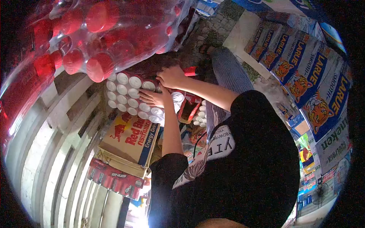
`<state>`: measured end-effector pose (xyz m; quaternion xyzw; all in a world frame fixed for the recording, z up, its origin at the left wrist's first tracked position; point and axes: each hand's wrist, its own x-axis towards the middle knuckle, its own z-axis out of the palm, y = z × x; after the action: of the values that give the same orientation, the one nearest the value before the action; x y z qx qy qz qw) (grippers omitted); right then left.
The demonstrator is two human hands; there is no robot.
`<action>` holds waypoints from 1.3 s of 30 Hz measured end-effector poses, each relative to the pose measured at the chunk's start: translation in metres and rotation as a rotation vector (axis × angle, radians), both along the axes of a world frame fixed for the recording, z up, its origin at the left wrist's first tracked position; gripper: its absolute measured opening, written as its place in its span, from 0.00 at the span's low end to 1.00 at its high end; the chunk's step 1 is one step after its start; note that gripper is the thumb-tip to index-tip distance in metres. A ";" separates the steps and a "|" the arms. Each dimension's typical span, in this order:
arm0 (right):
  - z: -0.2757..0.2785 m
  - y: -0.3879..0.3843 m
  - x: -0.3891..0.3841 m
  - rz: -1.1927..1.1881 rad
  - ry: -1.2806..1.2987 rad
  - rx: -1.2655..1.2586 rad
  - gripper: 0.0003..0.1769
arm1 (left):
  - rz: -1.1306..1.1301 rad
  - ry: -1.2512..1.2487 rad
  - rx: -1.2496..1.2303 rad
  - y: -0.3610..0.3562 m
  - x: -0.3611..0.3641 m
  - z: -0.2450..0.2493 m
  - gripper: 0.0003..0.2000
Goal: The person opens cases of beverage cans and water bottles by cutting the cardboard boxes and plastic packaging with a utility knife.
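Observation:
My left hand (153,98) lies flat on the pale round ends of a block of cans (128,89), with its fingers stretched out. Just above it, my right hand (172,77) is bent inward over the upper edge of the block, close to my left wrist. Its fingers are curled, and what they hold, if anything, is hidden. The cans stand in tight rows. A Red Bull energy drink carton (131,136) sits right below them. More pale can ends (200,116) show to the right of my left forearm.
Wrapped packs of red-capped bottles (100,66) loom at the upper left. Red Sting packs (116,178) lie under the Red Bull carton. Stacked Larue cartons (317,106) and a Heineken carton (334,146) line the right. White slats (45,159) run along the left.

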<state>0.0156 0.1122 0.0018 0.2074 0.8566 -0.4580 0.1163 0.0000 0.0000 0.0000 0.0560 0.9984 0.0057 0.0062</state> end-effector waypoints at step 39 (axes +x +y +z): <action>-0.018 -0.010 -0.006 -0.085 -0.058 0.093 0.11 | 0.015 -0.008 -0.004 0.004 0.006 0.004 0.40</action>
<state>0.0092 0.1026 -0.0160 0.2621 0.8635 -0.4161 0.1117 0.0055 0.0037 0.0038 0.0485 0.9988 0.0039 0.0103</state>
